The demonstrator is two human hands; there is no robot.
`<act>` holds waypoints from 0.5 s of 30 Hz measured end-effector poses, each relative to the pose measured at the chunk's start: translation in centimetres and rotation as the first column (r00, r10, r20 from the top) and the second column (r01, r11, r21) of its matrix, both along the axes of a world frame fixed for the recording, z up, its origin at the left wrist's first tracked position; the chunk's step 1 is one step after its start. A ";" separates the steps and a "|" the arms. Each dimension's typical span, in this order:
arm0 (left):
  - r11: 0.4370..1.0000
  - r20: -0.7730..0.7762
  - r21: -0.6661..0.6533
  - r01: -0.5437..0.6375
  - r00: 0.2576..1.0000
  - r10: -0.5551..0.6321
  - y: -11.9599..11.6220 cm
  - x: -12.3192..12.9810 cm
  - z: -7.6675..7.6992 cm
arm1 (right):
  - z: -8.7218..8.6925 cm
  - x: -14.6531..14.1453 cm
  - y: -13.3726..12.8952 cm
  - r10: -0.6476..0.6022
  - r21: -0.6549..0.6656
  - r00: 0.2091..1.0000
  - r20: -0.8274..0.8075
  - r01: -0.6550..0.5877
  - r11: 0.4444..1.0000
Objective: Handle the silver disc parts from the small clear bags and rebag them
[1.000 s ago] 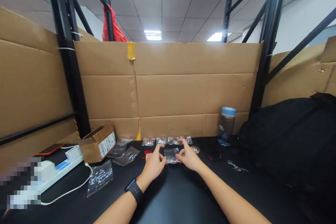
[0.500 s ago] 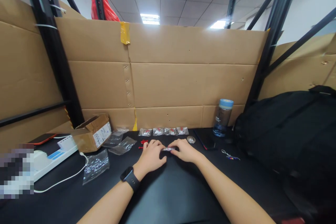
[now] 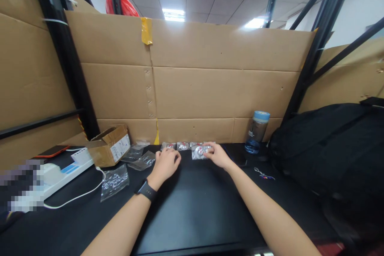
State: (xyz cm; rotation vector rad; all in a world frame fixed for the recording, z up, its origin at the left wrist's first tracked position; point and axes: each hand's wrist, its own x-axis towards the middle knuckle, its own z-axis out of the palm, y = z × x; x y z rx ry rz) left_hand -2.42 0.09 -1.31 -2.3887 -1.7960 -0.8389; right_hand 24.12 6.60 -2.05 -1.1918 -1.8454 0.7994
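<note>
My right hand (image 3: pixel 219 156) grips the right side of a small clear plastic packet (image 3: pixel 198 152) with something round and silvery inside. It holds the packet just in front of the row of similar packets (image 3: pixel 183 146) along the cardboard wall. My left hand (image 3: pixel 166 165), wearing a dark watch on the wrist, is over the table in front of the leftmost packet. Its fingers are bent and apart, with nothing visible in them; what lies beneath the hand is hidden.
Flat clear plastic bags (image 3: pixel 115 182) lie at the left beside an open cardboard box (image 3: pixel 109 146) and a white power strip (image 3: pixel 70 172). Toward the right are a water bottle (image 3: pixel 257 132), a dark phone (image 3: pixel 237 156), a small beaded charm (image 3: pixel 265 175) and a black backpack (image 3: pixel 327 160).
My hands have moved apart. The packet, held between both before, is now in my right hand alone, farther back by the row. My left hand has moved left, over where the red cord lay.
</note>
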 end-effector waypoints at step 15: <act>0.997 -0.188 -0.073 0.015 0.982 -0.029 1.0 -3.4 0.2 | 1.2 6.8 0.0 -0.181 0.096 0.667 0.723 0.162 0.982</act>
